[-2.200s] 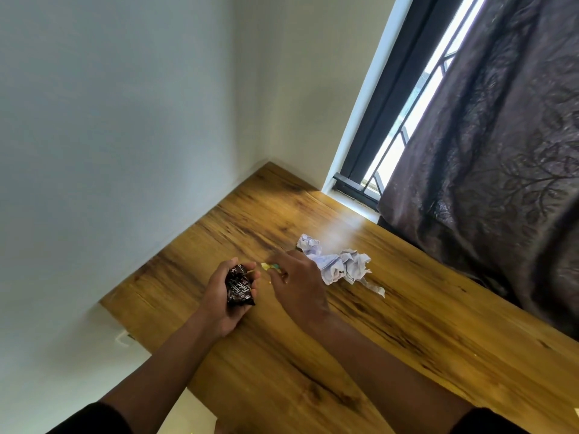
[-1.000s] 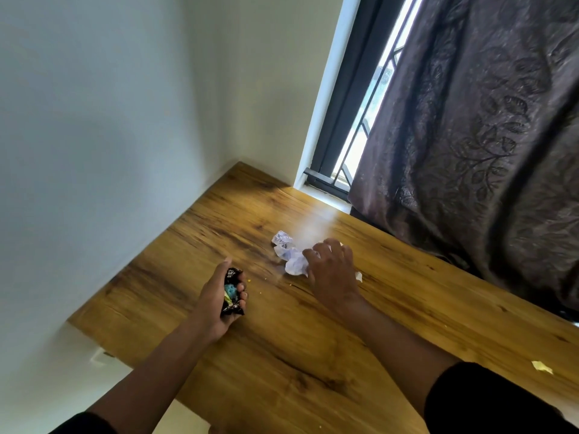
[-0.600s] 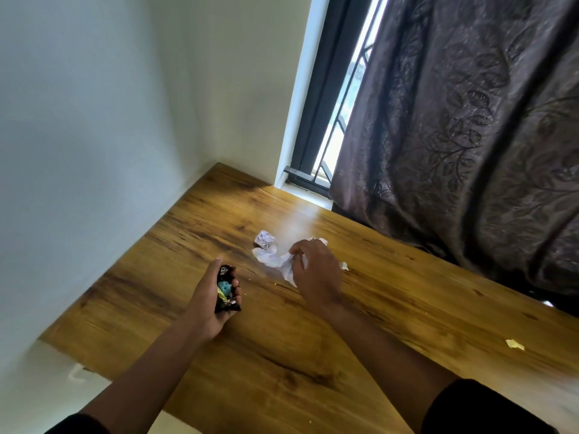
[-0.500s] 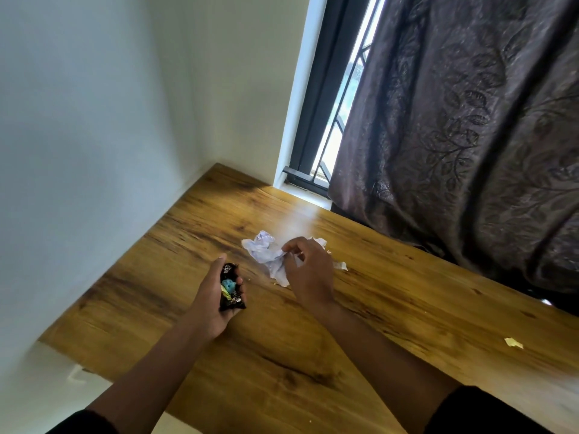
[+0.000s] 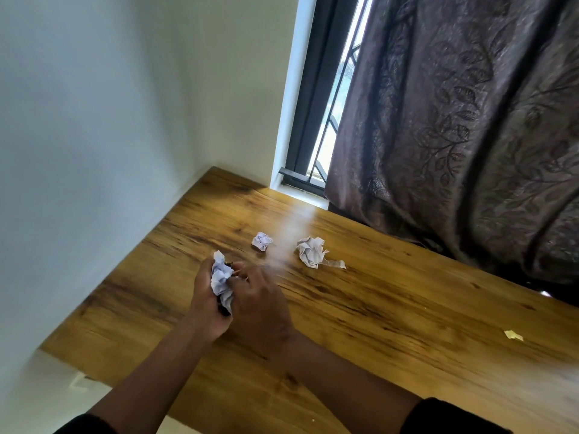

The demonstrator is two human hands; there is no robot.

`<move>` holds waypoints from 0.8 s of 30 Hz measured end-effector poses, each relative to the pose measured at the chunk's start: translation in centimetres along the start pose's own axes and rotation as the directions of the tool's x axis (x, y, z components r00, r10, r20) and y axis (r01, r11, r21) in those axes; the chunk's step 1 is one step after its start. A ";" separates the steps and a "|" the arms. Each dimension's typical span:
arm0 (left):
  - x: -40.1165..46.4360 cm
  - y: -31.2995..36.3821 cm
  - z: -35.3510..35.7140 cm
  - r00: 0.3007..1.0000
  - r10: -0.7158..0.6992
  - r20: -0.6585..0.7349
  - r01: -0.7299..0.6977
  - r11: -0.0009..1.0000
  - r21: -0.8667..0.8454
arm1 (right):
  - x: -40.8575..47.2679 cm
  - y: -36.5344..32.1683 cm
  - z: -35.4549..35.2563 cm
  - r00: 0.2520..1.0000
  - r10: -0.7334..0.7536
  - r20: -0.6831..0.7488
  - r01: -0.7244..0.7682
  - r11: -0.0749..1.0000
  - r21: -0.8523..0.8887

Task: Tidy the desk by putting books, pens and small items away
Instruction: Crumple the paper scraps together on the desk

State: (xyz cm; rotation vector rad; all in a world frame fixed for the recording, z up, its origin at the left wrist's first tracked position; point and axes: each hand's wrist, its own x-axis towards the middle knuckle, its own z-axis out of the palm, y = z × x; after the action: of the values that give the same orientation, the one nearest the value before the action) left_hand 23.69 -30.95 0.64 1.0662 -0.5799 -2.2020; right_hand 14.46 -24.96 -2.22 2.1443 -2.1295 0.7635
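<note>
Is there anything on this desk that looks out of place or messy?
Yes. Two crumpled paper balls lie loose on the wooden desk: a small one and a larger one with a torn strip beside it. A small yellowish scrap lies far right. The left hand holds more crumpled paper.

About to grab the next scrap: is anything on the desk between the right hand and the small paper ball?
Nothing visible: bare desk lies between the right hand and the small paper ball.
</note>
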 end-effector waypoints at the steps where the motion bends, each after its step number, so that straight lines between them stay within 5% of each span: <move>1: 0.0 -0.1 0.0 0.999 0.032 0.006 -0.032 0.999 -0.009 | -0.1 -0.3 0.1 0.999 -0.036 -0.002 0.035 0.997 -0.069; 6: 0.0 -0.5 -1.4 0.999 -0.024 0.038 0.024 1.000 0.007 | 0.2 -1.1 0.4 0.996 -0.077 0.043 0.084 0.975 -0.207; 10: 0.4 -0.6 -2.1 0.994 -0.082 -0.067 0.085 0.995 0.049 | 0.4 0.0 0.0 0.988 -0.128 0.087 0.128 0.992 0.004; 14: 1.3 0.3 -2.9 0.980 -0.119 -0.162 0.131 0.989 0.066 | 1.0 2.7 -1.7 0.999 0.012 -0.041 -0.005 0.987 0.160; 17: 1.7 0.6 -3.5 0.977 -0.111 -0.181 0.123 0.991 0.057 | 2.0 6.4 -2.6 0.975 0.206 -0.083 -0.206 0.978 0.007; 21: 1.9 0.5 -4.0 0.979 -0.061 -0.192 0.075 0.995 0.064 | 3.2 11.3 -3.0 0.891 0.440 0.114 -0.379 0.857 -0.348; 24: 2.1 0.5 -4.0 0.981 -0.047 -0.189 0.062 0.995 0.072 | 3.3 13.3 -2.7 0.826 0.513 0.234 -0.416 0.834 -0.363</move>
State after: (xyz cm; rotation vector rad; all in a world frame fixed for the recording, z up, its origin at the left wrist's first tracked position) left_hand 26.09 -33.19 -2.53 1.3276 -0.5624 -2.1100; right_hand 0.80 -28.01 -2.93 1.6923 -2.7805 0.0641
